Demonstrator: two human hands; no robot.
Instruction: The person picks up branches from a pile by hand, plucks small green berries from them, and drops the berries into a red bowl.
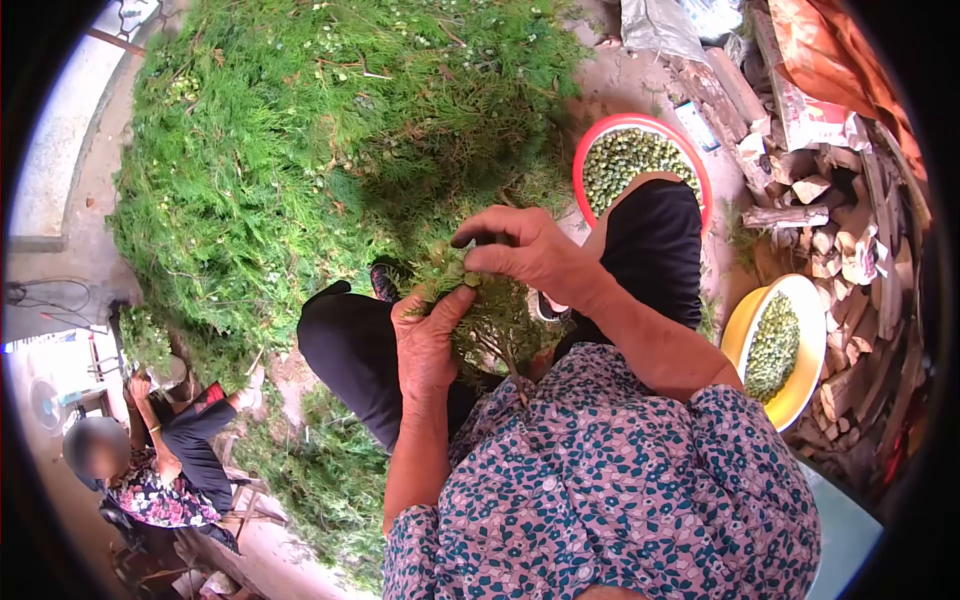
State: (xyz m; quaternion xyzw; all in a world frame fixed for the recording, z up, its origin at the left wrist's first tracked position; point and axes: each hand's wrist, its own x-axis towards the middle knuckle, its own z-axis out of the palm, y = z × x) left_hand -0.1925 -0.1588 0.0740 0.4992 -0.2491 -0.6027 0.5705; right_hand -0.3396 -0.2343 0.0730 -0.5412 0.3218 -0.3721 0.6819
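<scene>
My left hand [430,340] is closed around a leafy evergreen branch [495,335], its thumb pressed against the foliage near the tip. The branch's woody stem runs down toward my lap. Pale green cones [455,268] show among the leaves at the tip. Over that tip, my right hand [530,255] curls its thumb and index finger in a pinch at a cone; the fingers partly hide the contact. Beyond my right knee stands a red basin [707,190] full of small green cones. A yellow basin [815,310] to my right also holds green cones.
A large heap of cut evergreen branches [270,150] spreads ahead and to the left. Stacked firewood [850,250] lines the right side, with an orange sheet [825,50] above it. At lower left, another person [165,480] sits handling greenery.
</scene>
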